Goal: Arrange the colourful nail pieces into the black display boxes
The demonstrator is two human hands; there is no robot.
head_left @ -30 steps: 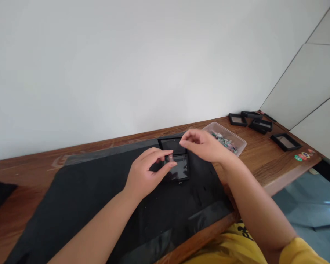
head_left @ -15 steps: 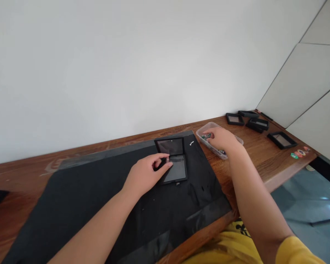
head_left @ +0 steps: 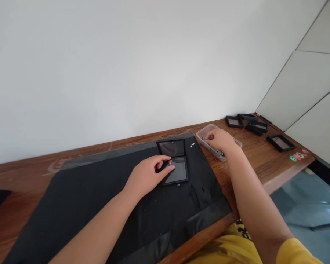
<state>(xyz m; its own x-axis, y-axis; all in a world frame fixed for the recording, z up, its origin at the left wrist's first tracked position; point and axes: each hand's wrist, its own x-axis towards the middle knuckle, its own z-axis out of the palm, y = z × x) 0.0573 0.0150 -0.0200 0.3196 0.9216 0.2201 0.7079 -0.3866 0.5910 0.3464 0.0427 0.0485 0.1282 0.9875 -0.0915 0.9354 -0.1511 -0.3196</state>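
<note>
An open black hinged case (head_left: 177, 161) with glossy film panels lies on a black mat (head_left: 98, 205). My left hand (head_left: 148, 175) rests on the case's left side, with thumb and fingers pinched on a small piece I cannot make out. My right hand (head_left: 221, 141) reaches into a clear plastic tub (head_left: 205, 132) of small coloured pieces, fingers curled down among them; whether they hold anything is hidden.
The mat covers a wooden table (head_left: 266, 161) against a white wall. Several black framed cases (head_left: 253, 124) lie at the far right corner, one more (head_left: 280, 142) nearer the edge beside small coloured stickers (head_left: 298, 157). A tiny white scrap (head_left: 192, 145) sits on the mat.
My right hand left the open case and went right into the plastic tub. My left hand lowered its pinched piece onto the case.
</note>
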